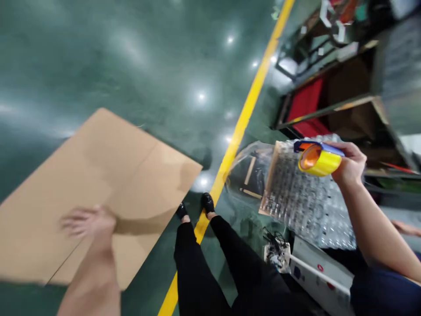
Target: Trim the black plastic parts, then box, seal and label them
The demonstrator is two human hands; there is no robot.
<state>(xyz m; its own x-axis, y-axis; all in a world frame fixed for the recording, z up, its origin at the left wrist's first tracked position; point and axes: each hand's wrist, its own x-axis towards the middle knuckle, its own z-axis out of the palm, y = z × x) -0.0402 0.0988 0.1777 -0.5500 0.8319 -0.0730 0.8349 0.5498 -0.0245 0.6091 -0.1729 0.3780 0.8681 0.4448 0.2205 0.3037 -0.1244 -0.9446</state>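
The green floor (131,52) carries a yellow line (250,101). The flat cardboard sheet (108,175) lies directly under the left hand (88,221). Its crease and long axis run from those fingers (70,224) up and to the right. The left fingers are spread flat and released on the sheet, though blurred. A bubble-wrapped pack (296,197) sits just below the right hand (350,164). The right fingers are clenched around a yellow tape dispenser (317,159), held well apart from the sheet. The left hand is nearer the sheet.
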